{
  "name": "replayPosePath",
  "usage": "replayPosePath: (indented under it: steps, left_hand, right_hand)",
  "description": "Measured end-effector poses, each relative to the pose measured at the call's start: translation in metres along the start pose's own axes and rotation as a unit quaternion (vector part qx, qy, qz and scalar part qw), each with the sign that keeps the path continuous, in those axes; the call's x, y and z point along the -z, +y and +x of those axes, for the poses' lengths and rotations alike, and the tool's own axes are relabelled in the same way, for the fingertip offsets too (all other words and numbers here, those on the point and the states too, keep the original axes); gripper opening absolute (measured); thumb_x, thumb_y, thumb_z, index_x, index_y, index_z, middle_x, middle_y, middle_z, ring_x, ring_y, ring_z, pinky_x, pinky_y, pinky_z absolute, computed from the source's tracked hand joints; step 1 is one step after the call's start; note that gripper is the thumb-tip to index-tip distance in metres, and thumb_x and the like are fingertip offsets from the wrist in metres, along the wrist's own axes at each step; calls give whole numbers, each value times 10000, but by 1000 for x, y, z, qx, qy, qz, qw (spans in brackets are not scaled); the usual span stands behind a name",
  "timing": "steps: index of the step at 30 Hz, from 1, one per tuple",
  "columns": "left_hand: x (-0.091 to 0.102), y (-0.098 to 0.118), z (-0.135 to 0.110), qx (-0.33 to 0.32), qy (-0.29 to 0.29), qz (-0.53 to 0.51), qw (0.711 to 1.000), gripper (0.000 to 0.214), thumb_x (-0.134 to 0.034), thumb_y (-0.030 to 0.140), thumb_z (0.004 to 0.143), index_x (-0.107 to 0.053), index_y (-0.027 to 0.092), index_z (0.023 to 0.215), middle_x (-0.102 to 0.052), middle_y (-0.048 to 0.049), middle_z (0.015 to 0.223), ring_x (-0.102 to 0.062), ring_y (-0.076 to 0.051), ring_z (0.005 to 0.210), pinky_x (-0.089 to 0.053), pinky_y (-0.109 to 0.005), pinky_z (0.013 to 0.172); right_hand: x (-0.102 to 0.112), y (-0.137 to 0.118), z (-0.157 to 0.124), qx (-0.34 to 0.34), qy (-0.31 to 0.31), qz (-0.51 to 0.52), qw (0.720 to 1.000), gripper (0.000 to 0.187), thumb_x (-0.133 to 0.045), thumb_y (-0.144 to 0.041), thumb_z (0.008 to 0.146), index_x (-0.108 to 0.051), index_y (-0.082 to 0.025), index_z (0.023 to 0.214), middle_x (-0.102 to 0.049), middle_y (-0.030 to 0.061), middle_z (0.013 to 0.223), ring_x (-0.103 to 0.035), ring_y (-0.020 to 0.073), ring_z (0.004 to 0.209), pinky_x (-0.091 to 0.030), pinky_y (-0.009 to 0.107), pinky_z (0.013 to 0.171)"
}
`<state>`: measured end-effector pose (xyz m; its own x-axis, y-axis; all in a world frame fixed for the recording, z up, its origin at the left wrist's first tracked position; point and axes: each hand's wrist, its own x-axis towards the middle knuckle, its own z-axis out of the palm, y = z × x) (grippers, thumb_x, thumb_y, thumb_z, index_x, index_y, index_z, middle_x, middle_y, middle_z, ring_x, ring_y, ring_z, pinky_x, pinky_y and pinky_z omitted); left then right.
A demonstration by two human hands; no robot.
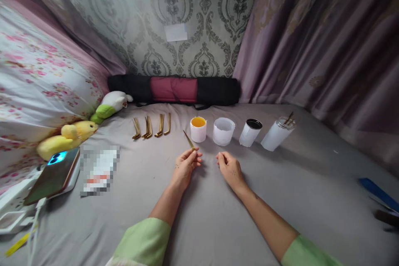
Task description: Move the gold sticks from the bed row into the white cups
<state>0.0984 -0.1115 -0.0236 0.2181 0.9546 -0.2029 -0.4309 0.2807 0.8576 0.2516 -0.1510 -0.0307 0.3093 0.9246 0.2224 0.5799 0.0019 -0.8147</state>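
Observation:
My left hand [187, 164] is pinched round a thin gold straw [188, 139] that points up and away, toward a white cup with an orange lid [198, 129]. My right hand [229, 169] rests on the grey sheet [280, 183] beside it, fingers curled in with nothing visible in them. To the right of the orange cup stand an open white cup [223, 131], a cup with a black lid [250, 132] and a clear-lidded cup [277, 134] with a straw in it. Several bent gold straws [152, 126] lie in a row to the left of the cups.
A black and maroon roll bag [174, 89] lies against the patterned wall. Two plush toys [67, 137] and a floral pillow sit at left, with a phone [52, 174], chargers and a blurred packet [99, 170]. Curtains hang at right; a blue object [377, 193] lies at the right edge.

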Motion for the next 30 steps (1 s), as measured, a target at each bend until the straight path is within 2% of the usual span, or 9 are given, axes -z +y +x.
replayPosePath:
  steps: [6, 13, 22, 30]
  left_hand:
    - [0, -2, -1, -22, -11, 17, 1000, 388, -621, 270, 665, -560, 127, 1020, -610, -76, 804, -552, -84, 604, -431, -200, 547]
    - [5, -7, 2, -76, 1, 64, 995, 423, -585, 319, 685, -545, 141, 1066, -610, -75, 820, -552, -89, 609, -430, -204, 542]
    - [2, 2, -3, -107, 42, 146, 983, 366, -556, 330, 700, -585, 159, 1022, -602, -44, 770, -535, -95, 599, -418, -200, 526]
    - [3, 0, -3, -138, 56, 214, 965, 304, -539, 312, 707, -621, 193, 974, -596, -25, 735, -521, -97, 589, -401, -187, 499]
  right_hand:
    - [1, -1, 0, -3, -3, 0, 1000, 340, -322, -390, 810, -572, -171, 740, -592, 33, 618, -511, 125, 545, -348, 210, 515]
    - [0, -1, 0, -13, -2, 3, 1000, 351, -326, -401, 803, -580, -165, 746, -601, 43, 631, -521, 132, 558, -357, 214, 519]
    - [0, 1, 1, -26, -9, 31, 999, 346, -339, -404, 796, -586, -166, 755, -593, 34, 616, -519, 126, 533, -370, 213, 503]
    - [2, 4, 2, -38, -20, 62, 997, 342, -358, -421, 792, -588, -170, 765, -587, 26, 611, -518, 119, 522, -387, 213, 508]
